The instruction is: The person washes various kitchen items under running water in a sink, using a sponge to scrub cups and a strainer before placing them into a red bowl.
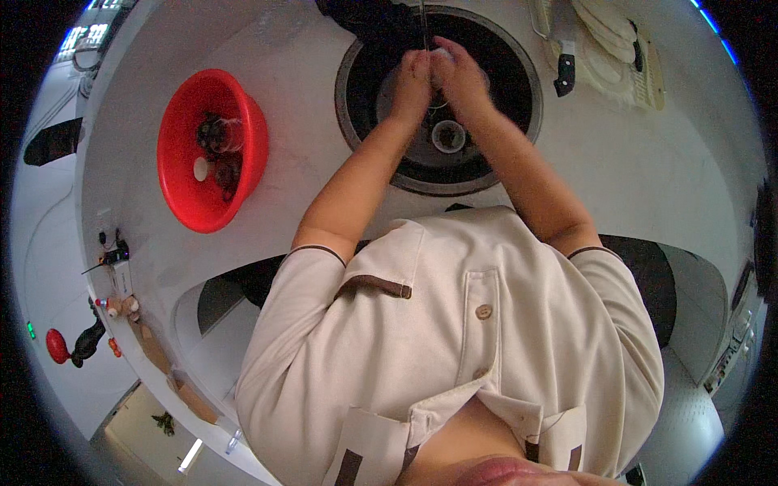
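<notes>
Both hands are together over the round dark sink (530, 103), below a thin stream or spout at the top of the view. My left hand (415, 79) has its fingers bent against the other hand. My right hand (457, 73) is curled around a small whitish thing (442, 53), too covered to name. Beneath the hands lies a pale round shape, possibly a bowl, mostly hidden. The sink drain (448, 136) shows between my forearms. A dark cloth or bag (371, 21) hangs over the sink's upper left rim.
A red plastic basin (182, 182) with dark items, a clear cup (231, 134) and a white oval thing (200, 169) stands left on the pale countertop (298, 115). At upper right, a black-handled knife (565, 70) lies beside a cream rack or board (653, 79) holding pale items.
</notes>
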`<action>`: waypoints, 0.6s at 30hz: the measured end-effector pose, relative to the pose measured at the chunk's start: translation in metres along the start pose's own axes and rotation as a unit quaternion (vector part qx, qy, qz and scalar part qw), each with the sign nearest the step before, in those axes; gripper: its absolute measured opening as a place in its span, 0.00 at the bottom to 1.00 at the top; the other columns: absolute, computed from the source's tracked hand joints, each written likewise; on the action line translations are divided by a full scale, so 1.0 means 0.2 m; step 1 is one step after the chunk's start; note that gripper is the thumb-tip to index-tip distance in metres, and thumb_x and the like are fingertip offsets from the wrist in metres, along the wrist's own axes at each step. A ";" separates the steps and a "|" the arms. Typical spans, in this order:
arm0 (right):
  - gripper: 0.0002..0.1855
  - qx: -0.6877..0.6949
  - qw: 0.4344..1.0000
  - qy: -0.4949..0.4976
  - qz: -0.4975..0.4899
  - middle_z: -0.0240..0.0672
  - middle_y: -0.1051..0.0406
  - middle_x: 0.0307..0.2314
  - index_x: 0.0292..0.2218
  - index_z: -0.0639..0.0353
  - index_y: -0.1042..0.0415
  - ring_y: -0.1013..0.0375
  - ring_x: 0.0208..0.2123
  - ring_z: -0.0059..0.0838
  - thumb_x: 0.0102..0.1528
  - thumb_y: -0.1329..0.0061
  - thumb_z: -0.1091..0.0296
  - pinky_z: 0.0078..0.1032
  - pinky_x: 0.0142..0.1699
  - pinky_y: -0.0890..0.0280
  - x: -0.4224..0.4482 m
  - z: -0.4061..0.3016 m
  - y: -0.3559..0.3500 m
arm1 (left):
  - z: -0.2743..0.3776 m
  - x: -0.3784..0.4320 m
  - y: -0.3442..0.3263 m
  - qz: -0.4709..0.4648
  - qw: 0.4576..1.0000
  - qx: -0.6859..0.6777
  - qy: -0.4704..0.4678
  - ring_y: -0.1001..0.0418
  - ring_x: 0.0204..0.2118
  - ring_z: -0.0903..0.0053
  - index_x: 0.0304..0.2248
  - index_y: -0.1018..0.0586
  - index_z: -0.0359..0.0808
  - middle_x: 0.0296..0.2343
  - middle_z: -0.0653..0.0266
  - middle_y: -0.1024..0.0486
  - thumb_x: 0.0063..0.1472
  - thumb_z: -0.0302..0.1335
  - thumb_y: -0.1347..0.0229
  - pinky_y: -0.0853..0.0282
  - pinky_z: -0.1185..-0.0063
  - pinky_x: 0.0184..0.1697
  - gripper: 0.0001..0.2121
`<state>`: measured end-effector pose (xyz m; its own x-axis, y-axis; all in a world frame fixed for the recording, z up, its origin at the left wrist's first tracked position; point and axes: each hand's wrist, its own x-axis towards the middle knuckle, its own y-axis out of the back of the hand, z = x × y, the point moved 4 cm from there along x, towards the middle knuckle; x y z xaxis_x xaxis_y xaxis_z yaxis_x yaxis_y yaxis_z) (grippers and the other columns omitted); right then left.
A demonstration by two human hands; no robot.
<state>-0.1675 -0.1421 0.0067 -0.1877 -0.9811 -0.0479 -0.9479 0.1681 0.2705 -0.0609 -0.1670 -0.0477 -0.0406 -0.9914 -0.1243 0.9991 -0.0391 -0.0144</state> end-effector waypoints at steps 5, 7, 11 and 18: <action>0.22 0.054 0.997 0.038 0.039 0.47 0.29 0.38 0.50 0.56 0.36 0.29 0.40 0.42 0.54 0.55 0.63 0.30 0.45 0.36 0.03 0.03 0.02 | 0.17 -0.03 -0.02 -0.033 0.978 0.132 -0.156 0.28 0.34 0.63 0.42 0.29 0.34 0.36 0.60 0.27 0.62 0.40 0.57 0.33 0.69 0.37 0.18; 0.24 -0.051 0.982 0.179 0.036 0.44 0.29 0.38 0.51 0.54 0.37 0.29 0.40 0.42 0.53 0.53 0.63 0.30 0.46 0.36 -0.10 -0.05 -0.04 | 0.04 0.04 0.03 -0.027 0.985 -0.134 0.110 0.28 0.31 0.66 0.42 0.28 0.36 0.34 0.61 0.26 0.60 0.40 0.56 0.33 0.72 0.30 0.17; 0.27 -0.337 0.873 0.346 -0.072 0.43 0.29 0.38 0.53 0.48 0.41 0.29 0.40 0.42 0.52 0.53 0.67 0.34 0.48 0.37 -0.15 -0.03 -0.02 | -0.08 0.02 0.10 -0.086 0.915 -0.201 0.339 0.29 0.25 0.76 0.41 0.27 0.40 0.29 0.63 0.26 0.59 0.41 0.54 0.38 0.82 0.18 0.16; 0.24 -0.210 0.958 0.165 -0.103 0.43 0.31 0.40 0.51 0.50 0.39 0.29 0.41 0.40 0.51 0.54 0.70 0.37 0.46 0.35 -0.04 0.05 0.20 | -0.16 0.05 0.10 -0.138 0.909 -0.271 0.285 0.27 0.26 0.85 0.45 0.30 0.41 0.36 0.61 0.25 0.63 0.47 0.61 0.35 0.93 0.17 0.21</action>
<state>-0.2069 -0.1270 0.0080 0.1500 -0.9780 0.1453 -0.7563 -0.0188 0.6539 -0.0423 -0.1727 -0.0816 -0.4425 -0.7209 -0.5333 0.8043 -0.0561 -0.5916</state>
